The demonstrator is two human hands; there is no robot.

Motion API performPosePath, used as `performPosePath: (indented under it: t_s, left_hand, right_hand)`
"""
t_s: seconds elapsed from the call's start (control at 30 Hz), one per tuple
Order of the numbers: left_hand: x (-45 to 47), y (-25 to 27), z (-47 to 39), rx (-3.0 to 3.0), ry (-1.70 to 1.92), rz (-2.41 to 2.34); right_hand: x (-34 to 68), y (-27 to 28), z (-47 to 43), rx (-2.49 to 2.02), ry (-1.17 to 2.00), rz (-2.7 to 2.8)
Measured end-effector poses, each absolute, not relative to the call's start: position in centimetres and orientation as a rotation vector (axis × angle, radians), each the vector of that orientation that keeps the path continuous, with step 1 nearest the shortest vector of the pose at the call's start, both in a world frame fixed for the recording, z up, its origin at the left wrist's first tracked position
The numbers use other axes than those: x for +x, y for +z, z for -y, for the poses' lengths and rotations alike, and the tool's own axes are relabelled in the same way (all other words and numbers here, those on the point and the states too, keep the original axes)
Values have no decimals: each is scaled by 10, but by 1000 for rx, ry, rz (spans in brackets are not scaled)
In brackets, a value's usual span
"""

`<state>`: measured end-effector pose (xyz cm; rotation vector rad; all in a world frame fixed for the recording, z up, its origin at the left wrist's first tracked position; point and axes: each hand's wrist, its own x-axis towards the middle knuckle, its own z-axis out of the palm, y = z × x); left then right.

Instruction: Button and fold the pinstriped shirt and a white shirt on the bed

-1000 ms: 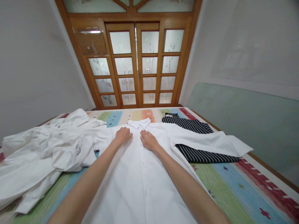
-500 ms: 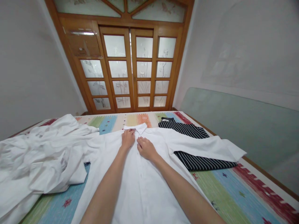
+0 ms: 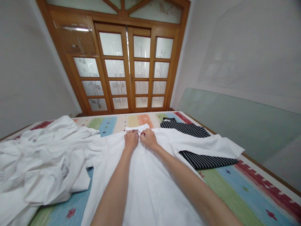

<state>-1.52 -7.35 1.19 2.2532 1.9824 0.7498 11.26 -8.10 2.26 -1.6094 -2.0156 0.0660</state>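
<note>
In the middle of the cloth (image 3: 237,183): white shirt (image 3: 143,185) laid out front-up, collar (image 3: 138,127) toward the far edge
Left hand (image 3: 131,138): fingers curled right by the collar, can't tell if it's gripping
Right hand (image 3: 149,137): just beside it, fingers bent, grip hard to tell too
Left edge: rumpled white clothes (image 3: 44,160)
Near right edge: black striped top (image 3: 209,160), partly under the shirt's sleeve (image 3: 209,146)

Lower centre: white shirt (image 3: 145,188), hem cut off by bottom edge, forearms (image 3: 113,197) likewise; centre: left hand (image 3: 131,140) and right hand (image 3: 149,138) hide part of collar (image 3: 136,127), grip too small to tell; left: heaped white cloth (image 3: 51,160) cropped by left edge; right: striped garment (image 3: 208,161) partly hidden under white sleeve (image 3: 208,146); top: wooden door frame (image 3: 184,25) cropped
</note>
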Motion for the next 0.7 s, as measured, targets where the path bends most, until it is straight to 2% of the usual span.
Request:
performPosePath:
  t_s: [0.2, 0.33, 0.7]
  left_hand:
    - [-15, 11, 70, 2275, 772, -1944]
    - [-12, 9, 67, 2254, 763, -2001]
    - [-15, 2, 56, 2272, 741, -1917]
  right_hand:
    - [98, 24, 53, -1734, 246, 1950]
    - [96, 22, 47, -1820, 230, 1918]
    - [108, 10, 46, -1607, 238, 2035]
